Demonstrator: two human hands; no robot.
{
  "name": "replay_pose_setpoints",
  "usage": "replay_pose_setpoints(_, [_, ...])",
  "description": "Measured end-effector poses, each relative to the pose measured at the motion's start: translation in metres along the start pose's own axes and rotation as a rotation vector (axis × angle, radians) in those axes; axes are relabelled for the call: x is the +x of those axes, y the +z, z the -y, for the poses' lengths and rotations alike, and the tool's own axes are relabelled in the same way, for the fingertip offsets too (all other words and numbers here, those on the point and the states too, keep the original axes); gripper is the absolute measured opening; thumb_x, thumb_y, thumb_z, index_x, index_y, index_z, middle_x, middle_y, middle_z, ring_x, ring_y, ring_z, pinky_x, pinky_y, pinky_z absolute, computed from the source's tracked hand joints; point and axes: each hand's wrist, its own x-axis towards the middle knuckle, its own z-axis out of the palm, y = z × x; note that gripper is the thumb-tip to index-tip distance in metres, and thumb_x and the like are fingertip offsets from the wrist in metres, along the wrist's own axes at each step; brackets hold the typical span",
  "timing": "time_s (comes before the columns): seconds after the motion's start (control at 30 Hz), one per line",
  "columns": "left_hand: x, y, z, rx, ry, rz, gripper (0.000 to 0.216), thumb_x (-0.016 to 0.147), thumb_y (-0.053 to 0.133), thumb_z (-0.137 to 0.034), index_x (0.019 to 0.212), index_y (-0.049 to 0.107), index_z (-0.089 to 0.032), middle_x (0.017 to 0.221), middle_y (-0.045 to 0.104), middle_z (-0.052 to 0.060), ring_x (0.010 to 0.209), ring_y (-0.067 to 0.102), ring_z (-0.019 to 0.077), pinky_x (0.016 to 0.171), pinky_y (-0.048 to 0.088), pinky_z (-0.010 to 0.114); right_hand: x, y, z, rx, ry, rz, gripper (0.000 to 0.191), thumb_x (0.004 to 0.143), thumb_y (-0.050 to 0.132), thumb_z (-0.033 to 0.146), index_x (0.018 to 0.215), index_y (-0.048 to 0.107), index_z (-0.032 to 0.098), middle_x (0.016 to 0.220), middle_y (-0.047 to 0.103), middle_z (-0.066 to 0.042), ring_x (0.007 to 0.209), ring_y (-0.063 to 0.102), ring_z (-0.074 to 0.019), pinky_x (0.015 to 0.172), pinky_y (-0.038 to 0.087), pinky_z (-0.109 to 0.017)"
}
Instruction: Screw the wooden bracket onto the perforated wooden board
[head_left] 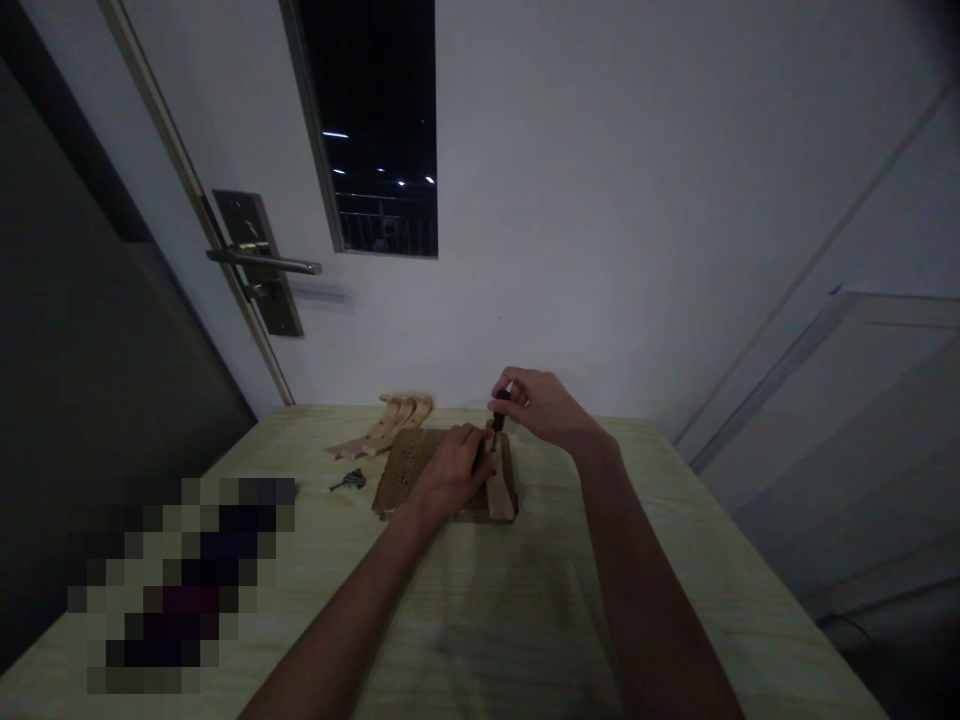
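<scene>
A black-handled screwdriver (pixel 500 408) is pinched in my right hand (pixel 544 405), its shaft pointing down. Its tip meets a pale, shaped wooden piece (pixel 499 493) lying along the right side of a brown slab, which looks like cardboard (pixel 405 470). My left hand (pixel 454 462) lies across the slab, with thumb and fingers closed on the wooden piece around the screwdriver's tip. Whether a screw sits under the tip is too small to make out. Dark spots, perhaps holes, mark the piece near my left thumb.
Several similar curved wooden pieces (pixel 390 425) lie behind the slab to the left. A small heap of dark screws (pixel 350 480) is left of it. The wooden table (pixel 480 620) meets a white door (pixel 562 250) with a metal handle (pixel 262 262). A blurred patch covers the table's left.
</scene>
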Motion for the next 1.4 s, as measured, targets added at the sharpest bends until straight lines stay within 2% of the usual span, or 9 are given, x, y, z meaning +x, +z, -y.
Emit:
replay_pose_setpoints(0.57, [-0.001,0.0,0.002,0.003,0.02,0.013,0.019,0.086,0.047,-0.022,0.104,0.053,-0.017,0.101,0.055,0.008,0.098,0.052,0.022,0.089,0.046,0.039,0.0,0.0,-0.002,-0.009,-0.01,-0.013,0.008,0.076,0.064,0.024,0.077,0.061,0.017,0.062,0.057,0.002,0.057,0.05,-0.0091,0.057,0.038,-0.022])
replay_pose_setpoints(0.77, [-0.001,0.001,0.004,-0.008,0.023,0.013,0.019,0.086,0.046,-0.021,0.104,0.053,-0.017,0.102,0.055,0.008,0.098,0.052,0.0217,0.089,0.046,0.039,0.001,0.0,0.0,0.051,-0.036,-0.012,0.006,0.076,0.064,0.021,0.08,0.064,0.017,0.082,0.065,-0.003,0.061,0.056,-0.0088,0.061,0.045,-0.022])
replay_pose_setpoints(0.9, [-0.001,0.0,0.003,-0.014,0.011,0.006,0.02,0.087,0.047,-0.021,0.105,0.053,-0.018,0.103,0.055,0.008,0.098,0.052,0.0219,0.088,0.046,0.04,0.001,-0.001,0.002,0.021,-0.061,0.006,0.006,0.076,0.062,0.017,0.079,0.066,0.018,0.079,0.067,-0.001,0.062,0.057,-0.0093,0.062,0.045,-0.022])
replay_pose_setpoints(1.17, [-0.001,-0.001,0.002,0.0,0.012,0.028,0.022,0.087,0.047,-0.02,0.108,0.052,-0.016,0.102,0.055,0.008,0.098,0.052,0.0213,0.09,0.045,0.038,-0.005,-0.005,-0.007,0.008,-0.01,0.011,0.026,0.077,0.055,0.013,0.098,0.07,0.017,0.094,0.07,-0.007,0.069,0.061,-0.0117,0.066,0.049,-0.025])
replay_pose_setpoints(1.4, [-0.002,0.001,0.004,0.007,0.018,0.02,0.021,0.087,0.046,-0.021,0.107,0.052,-0.016,0.102,0.055,0.008,0.099,0.051,0.0212,0.09,0.045,0.038,-0.004,-0.008,-0.007,0.064,-0.055,0.061,0.029,0.076,0.051,0.008,0.098,0.067,0.017,0.091,0.069,-0.003,0.07,0.061,-0.0105,0.066,0.049,-0.023])
